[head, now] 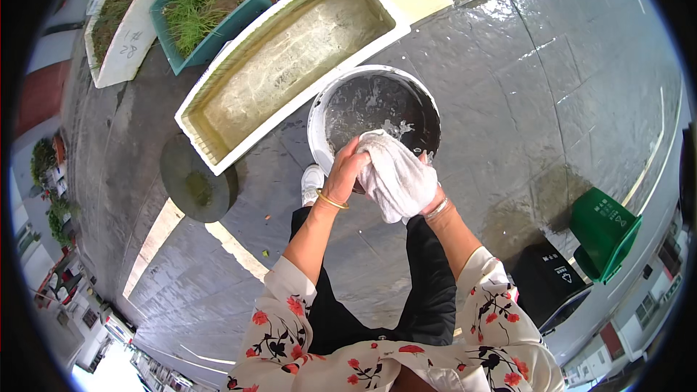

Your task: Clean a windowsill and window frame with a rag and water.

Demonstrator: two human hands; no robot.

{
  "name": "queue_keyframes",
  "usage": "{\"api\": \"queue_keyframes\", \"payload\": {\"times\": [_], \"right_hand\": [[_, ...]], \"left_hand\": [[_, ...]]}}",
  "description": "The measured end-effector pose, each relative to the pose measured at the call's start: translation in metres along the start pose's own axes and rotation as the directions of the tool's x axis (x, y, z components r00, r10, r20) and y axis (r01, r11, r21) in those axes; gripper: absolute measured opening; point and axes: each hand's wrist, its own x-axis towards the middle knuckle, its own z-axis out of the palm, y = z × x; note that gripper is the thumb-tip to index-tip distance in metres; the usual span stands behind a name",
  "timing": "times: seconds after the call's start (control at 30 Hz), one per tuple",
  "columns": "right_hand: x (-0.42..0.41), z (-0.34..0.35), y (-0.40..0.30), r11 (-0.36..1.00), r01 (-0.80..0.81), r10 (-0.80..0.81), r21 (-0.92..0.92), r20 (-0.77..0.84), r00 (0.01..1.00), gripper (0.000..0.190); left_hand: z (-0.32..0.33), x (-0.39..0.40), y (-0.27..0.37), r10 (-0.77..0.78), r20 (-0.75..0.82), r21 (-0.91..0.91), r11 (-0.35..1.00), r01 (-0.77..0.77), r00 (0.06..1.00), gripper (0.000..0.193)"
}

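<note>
My left hand (347, 172) and my right hand (433, 196) grip a bunched, wet-looking white cloth (397, 177) from either side. They hold it over the near edge of a round bucket (318, 144) with a whitish rim and a dark inside. Water seems to splash by the cloth in the bucket. The cloth hides most of my right hand's fingers. Touching or close beside the bucket is a long white foam box (354, 60) with shallow clear water in it.
A teal planter (199, 49) with grassy plants and a white planter (122, 46) stand at the upper left. A round dark stone-like block (199, 179) sits left of my feet. Black (544, 277) and green (604, 228) bins stand at the right. The paving (517, 81) is wet.
</note>
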Motion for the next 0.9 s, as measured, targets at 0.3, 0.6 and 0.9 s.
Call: {"api": "queue_keyframes", "payload": {"times": [0.3,0.6,0.9], "right_hand": [[-0.017,0.061,0.040,0.941,0.337,-0.337,0.000,0.027,0.941,0.085],[-0.035,0.067,0.012,0.941,0.063,-0.076,-0.333,-0.024,0.997,0.061],[0.030,-0.011,-0.021,0.092,-0.032,-0.521,-0.995,-0.075,0.850,0.056]], "left_hand": [[0.069,0.007,0.005,0.115,0.234,-0.874,0.459,0.157,0.965,0.081],[0.050,0.042,0.033,-0.212,0.230,-0.545,0.780,0.307,0.950,0.032],[0.021,0.105,-0.050,-0.069,-0.160,0.493,0.859,0.140,0.985,0.025]]}}
